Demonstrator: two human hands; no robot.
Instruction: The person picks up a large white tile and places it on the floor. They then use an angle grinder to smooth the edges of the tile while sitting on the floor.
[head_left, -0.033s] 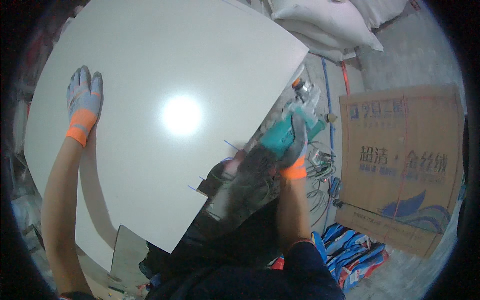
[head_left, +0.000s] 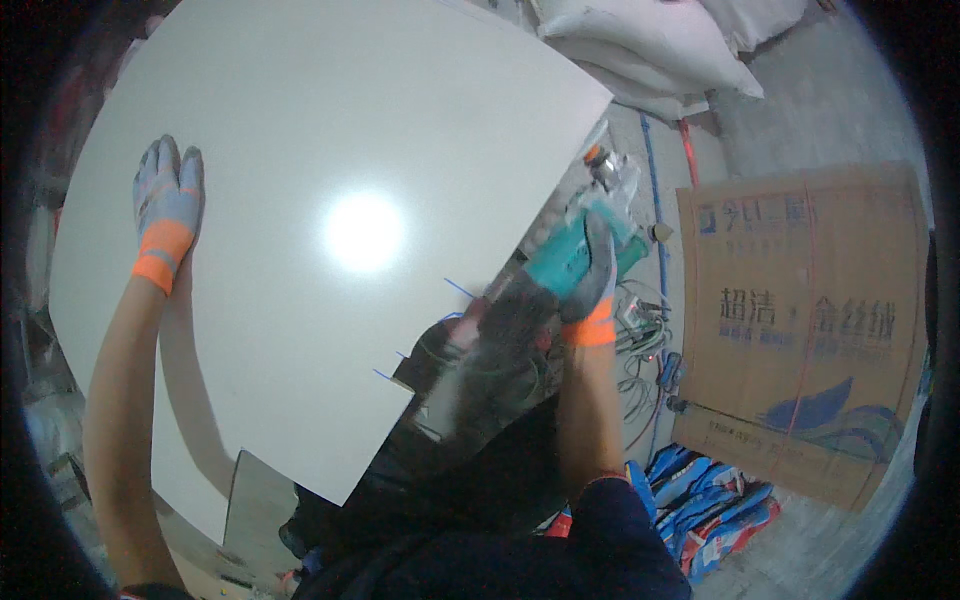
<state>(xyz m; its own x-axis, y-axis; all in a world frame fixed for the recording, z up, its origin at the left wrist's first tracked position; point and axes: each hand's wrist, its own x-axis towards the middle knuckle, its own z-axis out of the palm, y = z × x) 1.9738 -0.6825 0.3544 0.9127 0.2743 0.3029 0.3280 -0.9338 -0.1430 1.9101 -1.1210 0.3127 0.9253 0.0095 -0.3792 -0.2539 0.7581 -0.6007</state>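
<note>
A large glossy white slab (head_left: 300, 110) fills the left and middle of the view, reflecting a bright round light. My left hand (head_left: 168, 185), in a grey glove with an orange cuff, lies flat on its left part, fingers stretched out. At the slab's right edge, my gloved right hand (head_left: 598, 265) is wrapped round a teal angle grinder (head_left: 560, 258). Its motor end is dark and blurred. Blue pen marks (head_left: 459, 288) lie beside notches in the slab's near right edge. A dark haze hangs near these notches and hides part of what lies below.
A big flat cardboard box (head_left: 805, 270) stands at the right. White sacks (head_left: 650, 50) are piled at the far right. Coiled cables (head_left: 640, 335) and a blue hose (head_left: 655, 190) lie on the floor beside the grinder. Blue and red bags (head_left: 710, 510) lie at the near right.
My right hand and the grinder have shifted slightly away from me and to the right. The left hand stays in place on the slab.
</note>
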